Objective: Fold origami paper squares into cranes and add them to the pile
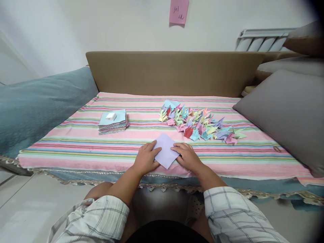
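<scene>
A lavender square of paper [166,152] is turned like a diamond near the front edge of the striped cloth. My left hand [147,156] grips its left corner, thumb on top and some fingers underneath. On the opposite corner, my right hand [186,155] pinches the paper, fingertips over its surface. Beyond the hands, to the right, lies a spread of folded paper cranes [199,125] in many colours. A stack of coloured paper sheets [113,127] stands to the left, with a small white box-shaped object [111,116] on top.
The striped cloth [76,145] covers a couch seat. A blue-covered armrest [45,101] bounds the left side, a brown backrest [167,74] the rear. Grey cushions [283,114] lean at the right. A small brown loop [277,149] lies near them. A pink note [178,12] hangs on the wall.
</scene>
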Action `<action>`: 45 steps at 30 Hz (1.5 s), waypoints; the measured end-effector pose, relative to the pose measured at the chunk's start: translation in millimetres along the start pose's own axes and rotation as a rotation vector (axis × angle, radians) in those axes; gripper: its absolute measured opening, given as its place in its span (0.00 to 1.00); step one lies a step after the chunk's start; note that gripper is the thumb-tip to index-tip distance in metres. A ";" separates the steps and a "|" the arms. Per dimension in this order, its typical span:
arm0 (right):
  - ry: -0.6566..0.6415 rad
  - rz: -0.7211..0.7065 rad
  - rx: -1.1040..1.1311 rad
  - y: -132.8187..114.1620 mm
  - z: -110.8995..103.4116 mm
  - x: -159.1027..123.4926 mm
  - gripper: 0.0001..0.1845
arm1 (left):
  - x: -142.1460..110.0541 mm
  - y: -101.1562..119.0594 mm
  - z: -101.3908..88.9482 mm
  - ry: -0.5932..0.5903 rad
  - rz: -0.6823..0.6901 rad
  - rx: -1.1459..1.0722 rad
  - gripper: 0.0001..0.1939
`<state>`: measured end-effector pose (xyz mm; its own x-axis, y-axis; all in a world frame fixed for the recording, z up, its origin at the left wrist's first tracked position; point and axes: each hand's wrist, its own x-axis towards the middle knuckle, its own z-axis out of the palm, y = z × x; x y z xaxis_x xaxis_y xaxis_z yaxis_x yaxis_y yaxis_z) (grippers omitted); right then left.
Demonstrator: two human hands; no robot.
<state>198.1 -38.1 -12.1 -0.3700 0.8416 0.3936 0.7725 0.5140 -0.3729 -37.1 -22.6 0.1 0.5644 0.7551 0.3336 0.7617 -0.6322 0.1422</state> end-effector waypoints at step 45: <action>0.089 0.278 0.077 16.9 -2.0 1.0 0.16 | 0.2 -34.2 -24.7 0.007 -0.312 -0.187 0.14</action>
<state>211.8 -28.9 -16.4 -0.1000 0.9358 0.3382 0.7952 0.2795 -0.5382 -70.9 -5.2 18.3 0.3116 0.9157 0.2538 0.8251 -0.3932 0.4057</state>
